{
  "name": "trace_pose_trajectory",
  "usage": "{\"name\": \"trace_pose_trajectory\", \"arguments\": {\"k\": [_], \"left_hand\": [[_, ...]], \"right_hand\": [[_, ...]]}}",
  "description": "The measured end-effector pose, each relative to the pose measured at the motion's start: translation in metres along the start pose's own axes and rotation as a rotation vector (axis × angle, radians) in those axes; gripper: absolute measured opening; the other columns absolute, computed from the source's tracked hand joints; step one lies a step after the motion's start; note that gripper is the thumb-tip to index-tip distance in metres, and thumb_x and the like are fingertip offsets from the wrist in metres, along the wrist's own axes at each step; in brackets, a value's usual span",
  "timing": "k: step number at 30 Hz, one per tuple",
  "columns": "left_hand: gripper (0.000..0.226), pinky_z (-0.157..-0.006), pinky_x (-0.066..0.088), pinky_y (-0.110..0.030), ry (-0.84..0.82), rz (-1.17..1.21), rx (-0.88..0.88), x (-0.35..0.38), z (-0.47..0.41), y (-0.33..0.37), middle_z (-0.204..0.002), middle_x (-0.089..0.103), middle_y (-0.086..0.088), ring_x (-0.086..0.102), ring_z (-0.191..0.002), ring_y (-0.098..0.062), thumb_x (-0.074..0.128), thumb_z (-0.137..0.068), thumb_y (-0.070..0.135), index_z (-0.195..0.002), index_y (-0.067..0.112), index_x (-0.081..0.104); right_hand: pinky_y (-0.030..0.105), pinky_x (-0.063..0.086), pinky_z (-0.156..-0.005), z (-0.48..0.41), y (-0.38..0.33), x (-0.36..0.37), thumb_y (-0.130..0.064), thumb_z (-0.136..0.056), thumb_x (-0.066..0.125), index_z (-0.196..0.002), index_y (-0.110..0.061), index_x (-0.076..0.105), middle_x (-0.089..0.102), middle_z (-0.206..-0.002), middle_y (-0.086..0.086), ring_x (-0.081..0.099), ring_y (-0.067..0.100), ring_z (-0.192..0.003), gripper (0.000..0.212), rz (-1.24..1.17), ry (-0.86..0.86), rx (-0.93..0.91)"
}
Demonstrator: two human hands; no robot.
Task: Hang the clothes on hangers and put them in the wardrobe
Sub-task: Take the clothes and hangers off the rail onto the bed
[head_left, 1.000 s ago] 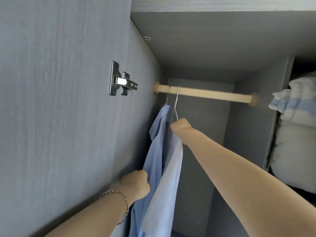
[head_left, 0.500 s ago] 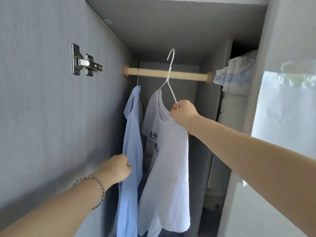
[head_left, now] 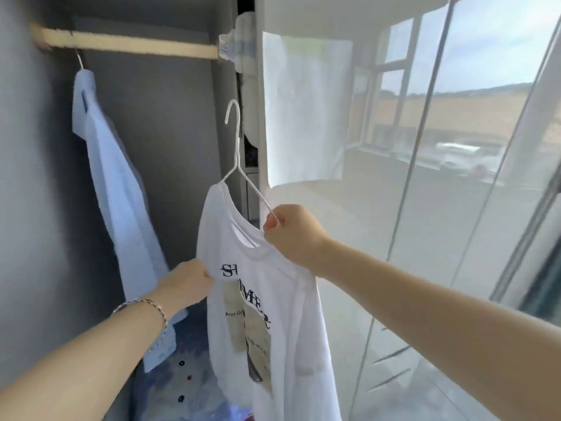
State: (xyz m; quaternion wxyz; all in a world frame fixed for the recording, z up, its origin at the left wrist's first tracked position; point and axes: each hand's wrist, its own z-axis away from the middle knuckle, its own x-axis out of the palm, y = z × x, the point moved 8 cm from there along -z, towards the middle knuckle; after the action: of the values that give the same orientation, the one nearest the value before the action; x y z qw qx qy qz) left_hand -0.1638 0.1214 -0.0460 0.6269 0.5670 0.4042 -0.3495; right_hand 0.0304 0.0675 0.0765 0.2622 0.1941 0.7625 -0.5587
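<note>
Progress: blue shirt [head_left: 112,183] hangs on rod [head_left: 130,47], far left, so one garment is done. White T-shirt [head_left: 273,314] sits on hanger [head_left: 235,141], hook free, below and right of rod. Right hand [head_left: 293,235] grips hanger's arm; left hand [head_left: 185,287] pinches T-shirt's front. Hooking onto rod remains.

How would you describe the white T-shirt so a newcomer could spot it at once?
Inside the grey wardrobe, a wooden rail carries a light blue shirt. Right of it, off the rail, the right hand holds a white wire hanger bearing the T-shirt. Unlike the plain blue shirt, it is white with dark printed lettering.
</note>
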Motion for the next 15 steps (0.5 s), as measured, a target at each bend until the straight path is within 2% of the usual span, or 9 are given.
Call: {"name": "trace_pose_trajectory", "arguments": {"k": [3, 5, 8, 11, 13, 15], "left_hand": [[0.023, -0.071, 0.051, -0.033, -0.136, -0.014, 0.118, 0.05, 0.019, 0.022, -0.071, 0.062, -0.005, 0.061, -0.067, -0.025, 0.042, -0.082, 0.015, -0.06, 0.017, 0.044], [0.022, -0.075, 0.05, -0.032, -0.206, -0.063, 0.182, 0.082, 0.041, 0.038, -0.076, 0.064, -0.002, 0.059, -0.069, -0.024, 0.043, -0.086, 0.017, -0.064, 0.017, 0.047], [0.025, -0.07, 0.049, -0.032, -0.3, -0.093, 0.284, 0.128, 0.083, 0.067, -0.072, 0.062, -0.004, 0.057, -0.068, -0.023, 0.044, -0.086, 0.014, -0.062, 0.017, 0.047], [0.025, -0.071, 0.051, -0.036, -0.423, -0.082, 0.387, 0.17, 0.133, 0.103, -0.071, 0.063, -0.007, 0.055, -0.065, -0.022, 0.043, -0.087, 0.012, -0.062, 0.016, 0.047], [0.025, -0.071, 0.052, -0.038, -0.48, -0.099, 0.473, 0.194, 0.172, 0.127, -0.071, 0.063, -0.007, 0.055, -0.063, -0.021, 0.042, -0.088, 0.014, -0.064, 0.015, 0.047], [0.023, -0.071, 0.052, -0.034, -0.526, -0.136, 0.564, 0.216, 0.215, 0.152, -0.076, 0.066, -0.008, 0.057, -0.065, -0.021, 0.042, -0.089, 0.016, -0.068, 0.014, 0.051]], "right_hand": [[0.012, 0.029, -0.041, 0.062, 0.036, -0.018, -0.004, -0.087, 0.045, -0.066, -0.017, 0.047, 0.043, -0.063, -0.004, 0.036, 0.01, -0.053, 0.025, -0.028, 0.06, 0.128], [0.012, 0.031, -0.043, 0.11, 0.058, -0.032, -0.003, -0.085, 0.045, -0.067, -0.017, 0.049, 0.046, -0.065, -0.004, 0.039, 0.012, -0.057, 0.023, -0.041, 0.134, 0.217], [0.015, 0.035, -0.055, 0.185, 0.083, -0.049, 0.0, -0.082, 0.048, -0.063, -0.019, 0.049, 0.051, -0.068, -0.006, 0.044, 0.014, -0.07, 0.027, -0.043, 0.22, 0.289], [0.009, 0.034, -0.054, 0.263, 0.092, -0.068, 0.004, -0.081, 0.048, -0.067, -0.014, 0.053, 0.05, -0.065, -0.012, 0.043, -0.002, -0.058, 0.023, -0.032, 0.325, 0.344], [0.012, 0.035, -0.056, 0.313, 0.095, -0.085, 0.004, -0.08, 0.048, -0.06, -0.019, 0.047, 0.049, -0.064, -0.011, 0.042, -0.001, -0.055, 0.03, -0.031, 0.426, 0.38], [0.013, 0.035, -0.055, 0.361, 0.095, -0.101, 0.005, -0.079, 0.048, -0.058, -0.022, 0.045, 0.049, -0.064, -0.01, 0.041, 0.001, -0.055, 0.034, -0.028, 0.516, 0.422]]}}
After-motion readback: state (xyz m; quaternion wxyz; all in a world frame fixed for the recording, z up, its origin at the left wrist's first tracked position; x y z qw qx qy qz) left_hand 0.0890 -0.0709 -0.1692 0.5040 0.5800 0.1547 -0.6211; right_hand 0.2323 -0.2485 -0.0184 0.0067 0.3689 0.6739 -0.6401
